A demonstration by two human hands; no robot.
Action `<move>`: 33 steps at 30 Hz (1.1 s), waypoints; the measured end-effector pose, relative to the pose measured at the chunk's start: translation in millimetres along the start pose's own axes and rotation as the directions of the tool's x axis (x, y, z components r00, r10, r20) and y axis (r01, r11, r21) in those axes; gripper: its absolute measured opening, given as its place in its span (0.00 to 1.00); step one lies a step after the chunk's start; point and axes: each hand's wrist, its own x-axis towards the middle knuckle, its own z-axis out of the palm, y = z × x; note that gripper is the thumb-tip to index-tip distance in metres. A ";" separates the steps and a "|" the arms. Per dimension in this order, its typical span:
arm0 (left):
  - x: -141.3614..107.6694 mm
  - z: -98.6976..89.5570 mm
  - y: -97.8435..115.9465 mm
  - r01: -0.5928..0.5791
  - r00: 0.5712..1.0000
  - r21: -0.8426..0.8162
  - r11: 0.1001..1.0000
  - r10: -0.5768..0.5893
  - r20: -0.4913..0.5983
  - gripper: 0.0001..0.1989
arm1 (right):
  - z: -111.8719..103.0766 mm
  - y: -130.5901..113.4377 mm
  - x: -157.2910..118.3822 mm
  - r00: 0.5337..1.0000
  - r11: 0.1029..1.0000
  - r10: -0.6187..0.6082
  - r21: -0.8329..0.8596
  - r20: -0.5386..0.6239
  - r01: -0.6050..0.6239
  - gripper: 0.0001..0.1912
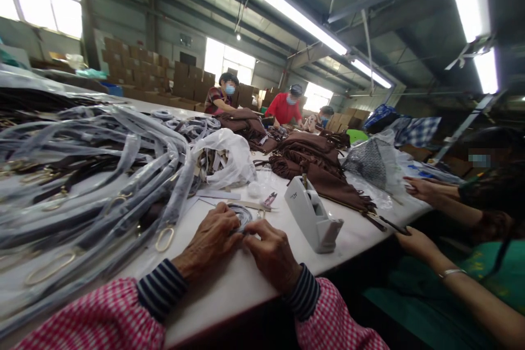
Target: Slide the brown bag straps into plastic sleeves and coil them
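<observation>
Both of my hands meet over a coiled strap in clear plastic wrap [243, 215] on the white table. My left hand [215, 238] closes on the coil's left side, fingers curled. From the right, my right hand [270, 249] pinches the coil's near edge, its fingertips beside my left thumb. The fingers hide much of the coil. Just beyond it lie small pink-handled snips [269, 200] and a metal clasp [261, 213]. A white tape dispenser [309, 219] stands to the right of my right hand.
Plastic-wrapped straps with gold clasps [164, 238] cover the table's left side. A white plastic bag [229, 161] holds small pieces. Brown fringed bags [311, 161] are piled beyond the dispenser. At right, a co-worker's hand [418, 243] holds a dark strap. Several people work at the far side.
</observation>
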 end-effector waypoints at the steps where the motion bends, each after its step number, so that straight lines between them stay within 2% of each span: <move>1: -0.7 2.0 -0.3 -0.012 1.000 -0.013 1.000 0.012 0.013 0.14 | 1.6 1.3 -1.6 0.999 0.999 0.024 0.028 0.029 -0.025 0.13; 5: -3.3 5.5 -4.3 -0.056 0.998 -0.062 0.996 0.057 0.013 0.13 | 1.8 8.4 -0.4 0.973 0.961 0.173 0.191 0.156 -0.201 0.11; 8: -3.8 1.4 -7.3 -0.074 0.995 -0.104 0.992 0.081 0.058 0.12 | -3.7 15.2 8.5 0.937 0.911 0.224 0.284 0.267 -0.299 0.06; 10: -3.2 -2.9 -8.3 -0.066 0.992 -0.128 0.990 0.080 0.102 0.13 | -6.8 19.7 16.5 0.921 0.897 0.223 0.303 0.320 -0.323 0.05; 13: -1.7 -6.4 -9.3 -0.033 0.990 -0.146 0.989 0.052 0.130 0.14 | -8.4 25.7 28.7 0.901 0.884 0.217 0.317 0.375 -0.344 0.08; 20: -1.7 -4.1 -7.7 0.033 0.996 -0.188 0.982 -0.017 0.086 0.13 | -5.4 40.4 50.0 0.797 0.763 0.274 0.382 0.538 -0.521 0.11; 23: -2.0 -5.6 -4.1 0.023 0.997 -0.198 0.980 -0.007 0.081 0.14 | -3.2 46.5 52.5 0.775 0.702 0.270 0.435 0.571 -0.564 0.14; 27: -1.3 -5.0 -3.5 0.009 0.995 -0.203 0.979 0.012 0.102 0.14 | 0.2 52.3 48.3 0.762 0.621 0.232 0.511 0.604 -0.594 0.08; 33: -1.0 -1.9 -5.8 0.069 0.994 -0.218 0.973 -0.048 0.102 0.13 | 4.2 61.5 46.9 0.664 0.485 0.257 0.501 0.702 -0.717 0.14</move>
